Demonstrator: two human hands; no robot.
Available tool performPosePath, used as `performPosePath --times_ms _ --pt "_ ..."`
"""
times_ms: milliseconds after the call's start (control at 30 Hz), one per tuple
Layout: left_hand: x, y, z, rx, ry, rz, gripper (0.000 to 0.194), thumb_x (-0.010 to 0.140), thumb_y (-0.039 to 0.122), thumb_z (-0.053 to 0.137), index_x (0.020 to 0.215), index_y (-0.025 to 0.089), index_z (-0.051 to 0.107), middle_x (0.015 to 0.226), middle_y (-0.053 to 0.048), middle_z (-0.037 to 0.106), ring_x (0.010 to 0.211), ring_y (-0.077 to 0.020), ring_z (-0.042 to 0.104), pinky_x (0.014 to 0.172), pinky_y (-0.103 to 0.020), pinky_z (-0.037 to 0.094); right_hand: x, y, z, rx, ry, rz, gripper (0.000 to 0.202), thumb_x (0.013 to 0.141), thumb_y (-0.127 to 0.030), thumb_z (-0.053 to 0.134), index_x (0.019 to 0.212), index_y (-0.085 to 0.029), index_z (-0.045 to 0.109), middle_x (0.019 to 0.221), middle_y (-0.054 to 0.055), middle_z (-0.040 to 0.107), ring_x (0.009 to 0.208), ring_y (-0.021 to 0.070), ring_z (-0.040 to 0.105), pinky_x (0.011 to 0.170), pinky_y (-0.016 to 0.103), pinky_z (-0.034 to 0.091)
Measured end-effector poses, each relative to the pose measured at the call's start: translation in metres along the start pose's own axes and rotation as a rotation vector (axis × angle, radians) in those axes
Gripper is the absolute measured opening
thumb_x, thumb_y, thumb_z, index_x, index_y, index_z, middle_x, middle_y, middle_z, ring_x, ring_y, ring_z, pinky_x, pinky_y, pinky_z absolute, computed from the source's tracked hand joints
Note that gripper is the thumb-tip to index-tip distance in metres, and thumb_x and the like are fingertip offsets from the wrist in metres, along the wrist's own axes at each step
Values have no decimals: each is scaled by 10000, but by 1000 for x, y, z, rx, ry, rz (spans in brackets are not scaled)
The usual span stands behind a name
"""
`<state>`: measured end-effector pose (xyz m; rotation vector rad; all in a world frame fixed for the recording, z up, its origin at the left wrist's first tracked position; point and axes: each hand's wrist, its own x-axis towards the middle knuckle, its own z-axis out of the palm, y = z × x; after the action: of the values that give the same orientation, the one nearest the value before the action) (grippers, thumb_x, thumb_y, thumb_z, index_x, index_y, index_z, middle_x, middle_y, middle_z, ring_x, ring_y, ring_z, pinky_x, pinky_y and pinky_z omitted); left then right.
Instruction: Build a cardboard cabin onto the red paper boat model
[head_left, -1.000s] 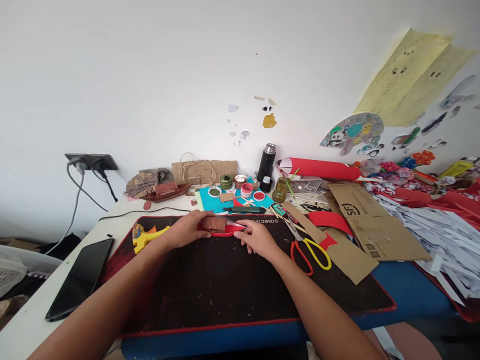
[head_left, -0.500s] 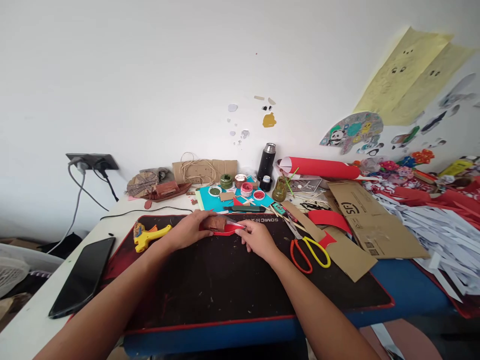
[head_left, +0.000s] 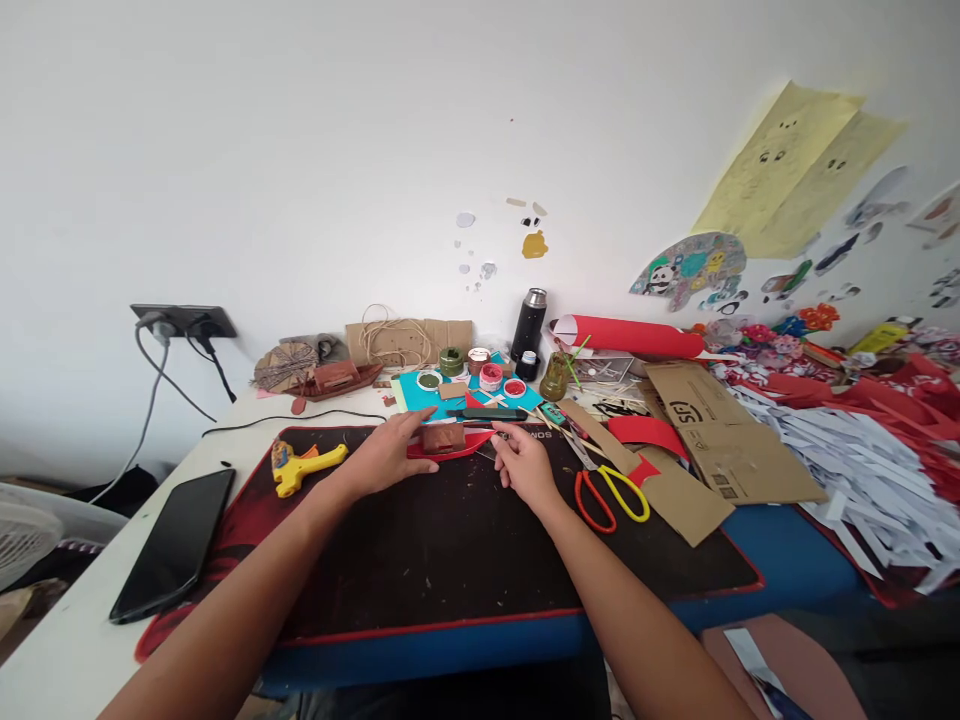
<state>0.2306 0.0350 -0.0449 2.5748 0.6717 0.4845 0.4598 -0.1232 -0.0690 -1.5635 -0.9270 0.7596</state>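
Observation:
A small red model boat (head_left: 457,452) with a brown curved cabin (head_left: 444,437) rests on the dark desk mat (head_left: 465,560). My left hand (head_left: 386,455) is around its left end, thumb in front and fingers behind, spread apart. Whether the thumb touches the hull is hard to tell. At the boat's right tip, my right hand (head_left: 523,465) has thumb and forefinger pinched together on the pointed end. A yellow glue gun (head_left: 307,468) lies to the left, and scissors (head_left: 611,490) with red and yellow handles lie to the right.
A phone (head_left: 176,540) lies at the left. Paint jars (head_left: 452,362) and a utility knife (head_left: 491,414) are behind the boat, near a black flask (head_left: 529,325). Another brown model boat (head_left: 334,380) stands back left. Cardboard (head_left: 735,450) and white paper strips (head_left: 847,450) cover the right side.
My left hand has spread its fingers and loosened around the boat, so more of the cabin shows. The right hand stays at the tip. The whole view has shifted slightly.

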Motion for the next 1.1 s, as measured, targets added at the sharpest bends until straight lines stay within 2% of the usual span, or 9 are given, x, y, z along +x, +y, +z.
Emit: performPosePath --times_ms 133,233,467,667,900,1100 --pt "-11 -12 -6 -41 25 -31 882 852 552 789 1598 242 435 1515 -172 617 1403 -376 575 1166 -543 451 -3 -1 0 1 72 -34 556 908 -653 581 1115 -157 724 572 -55 568 357 111 466 380 237 351" --pt "-16 -15 -7 -56 44 -52 896 865 562 775 1611 224 413 1546 -181 586 1437 -371 542 1190 -539 426 -8 -2 1 -23 115 -48 535 923 -669 566 1042 -171 723 554 -56 538 365 117 449 381 242 333" --pt "-15 -9 -9 5 74 -2 862 872 563 774 1596 227 447 1412 -148 677 1351 -365 579 1163 -533 435 -18 -2 4 -142 88 -83 425 959 -573 582 1028 -191 753 565 -41 566 389 129 467 424 253 359" --pt "-9 0 -1 2 98 10 796 894 574 746 1566 234 487 1369 -137 697 1304 -360 597 1137 -529 457 -15 0 4 -196 41 -94 396 971 -525 576 1088 -198 767 588 -28 617 407 142 494 458 259 389" --pt "-4 9 7 2 141 13 599 976 567 625 1465 224 596 1343 -143 705 1284 -344 611 1129 -514 470 -15 0 3 -128 60 -63 430 957 -576 582 1055 -196 756 580 -30 604 394 132 476 428 250 368" --pt "-1 7 9 4 130 37 469 976 499 622 1369 248 672 1266 -120 738 1225 -336 634 1111 -507 487 -8 2 2 -30 127 -19 573 923 -649 556 1176 -157 703 569 -49 583 376 131 467 403 253 342"
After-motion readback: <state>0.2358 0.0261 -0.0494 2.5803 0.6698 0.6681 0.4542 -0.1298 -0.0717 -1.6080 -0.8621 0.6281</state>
